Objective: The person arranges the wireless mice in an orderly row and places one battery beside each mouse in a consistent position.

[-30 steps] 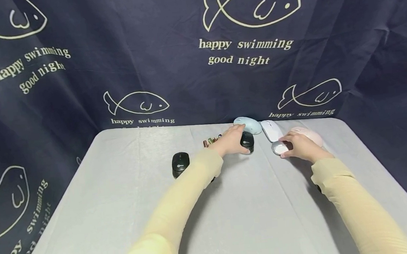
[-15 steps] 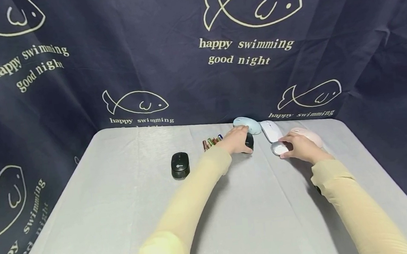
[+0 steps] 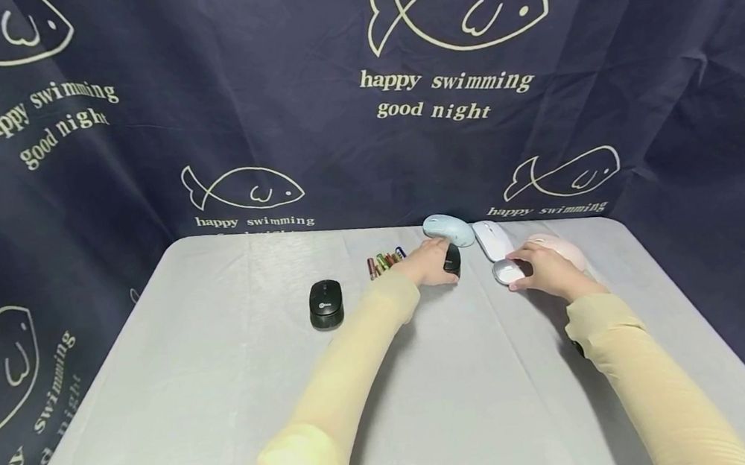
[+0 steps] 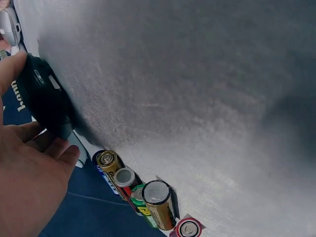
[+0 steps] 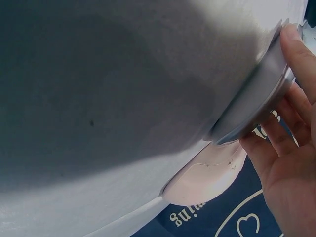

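My left hand grips a black computer mouse by its sides, thumb on the near edge and fingers on the far edge. In the left wrist view this black mouse stands between the thumb and the fingertips. Further right, my right hand holds a small silver-grey mouse between thumb and fingers. The right wrist view shows that silver-grey mouse from the side, low over the tabletop. Just behind my right hand lies a pale pink mouse, partly covered by the hand.
Several batteries lie in a row left of my left hand. A light blue mouse and a white mouse sit near the table's back edge. Another black mouse rests further left on the white tabletop. A dark blue curtain hangs behind.
My left hand has shifted right over the black mouse and covers more of it, baring the batteries and the other black mouse. My right hand keeps its place on the silver-grey mouse.
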Demonstrator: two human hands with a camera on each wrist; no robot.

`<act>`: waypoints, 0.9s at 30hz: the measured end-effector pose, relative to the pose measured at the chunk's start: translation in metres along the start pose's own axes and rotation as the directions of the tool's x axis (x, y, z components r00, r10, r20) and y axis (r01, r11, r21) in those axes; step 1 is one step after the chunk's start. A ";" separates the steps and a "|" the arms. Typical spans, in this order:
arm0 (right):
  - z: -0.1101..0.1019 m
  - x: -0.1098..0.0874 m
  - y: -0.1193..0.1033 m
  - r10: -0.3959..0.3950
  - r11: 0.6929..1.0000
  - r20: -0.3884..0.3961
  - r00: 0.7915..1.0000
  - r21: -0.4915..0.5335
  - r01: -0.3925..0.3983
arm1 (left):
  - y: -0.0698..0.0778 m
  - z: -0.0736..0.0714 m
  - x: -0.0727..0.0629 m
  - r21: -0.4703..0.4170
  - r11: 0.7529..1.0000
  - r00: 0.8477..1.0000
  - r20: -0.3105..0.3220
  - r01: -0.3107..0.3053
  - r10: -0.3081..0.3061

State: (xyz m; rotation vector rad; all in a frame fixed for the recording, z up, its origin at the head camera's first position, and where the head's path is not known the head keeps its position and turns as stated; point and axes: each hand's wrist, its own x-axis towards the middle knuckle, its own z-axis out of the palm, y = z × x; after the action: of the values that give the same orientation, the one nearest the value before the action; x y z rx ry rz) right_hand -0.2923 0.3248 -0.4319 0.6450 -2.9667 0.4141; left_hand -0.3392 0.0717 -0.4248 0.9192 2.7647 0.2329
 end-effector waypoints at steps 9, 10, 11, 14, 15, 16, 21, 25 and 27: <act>-0.001 0.000 0.000 0.016 1.000 0.006 1.000 -0.003 -0.016 | -0.001 0.000 0.000 0.003 1.000 0.999 -0.029 -0.017 0.017; -0.001 0.000 0.000 0.016 1.000 0.007 1.000 0.000 -0.016 | -0.001 0.000 0.000 0.006 1.000 0.999 -0.035 -0.020 0.020; 0.000 0.000 0.000 0.014 1.000 0.008 1.000 0.000 -0.014 | -0.001 0.001 0.001 0.008 1.000 0.999 -0.040 -0.020 0.021; 0.000 -0.001 0.000 0.010 1.000 0.010 1.000 0.002 -0.010 | -0.001 0.003 0.001 0.010 1.000 0.999 -0.044 -0.014 0.015; -0.001 -0.001 0.000 0.008 1.000 0.011 1.000 0.002 -0.008 | -0.001 0.003 0.001 0.011 1.000 0.999 -0.043 -0.013 0.013; -0.001 -0.002 0.001 0.011 1.000 0.011 1.000 0.002 -0.011 | -0.001 0.004 0.001 0.012 1.000 0.999 -0.043 -0.011 0.012; -0.001 -0.002 0.002 0.017 1.000 0.015 1.000 -0.001 -0.017 | 0.000 0.006 -0.001 0.012 1.000 0.999 -0.043 -0.010 0.010; -0.001 -0.001 0.001 0.023 1.000 0.023 0.999 0.004 -0.023 | -0.001 0.007 -0.002 0.017 1.000 0.999 -0.053 -0.004 0.005; -0.002 -0.001 0.000 0.026 1.000 0.026 0.999 0.003 -0.026 | -0.002 0.008 -0.002 0.018 1.000 0.998 -0.063 -0.008 0.009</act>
State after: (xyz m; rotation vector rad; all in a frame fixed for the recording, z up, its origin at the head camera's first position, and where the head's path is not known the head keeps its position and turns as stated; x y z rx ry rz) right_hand -0.2914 0.3258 -0.4306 0.6173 -3.0026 0.4165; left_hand -0.3366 0.0698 -0.4330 0.9439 2.8255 0.2435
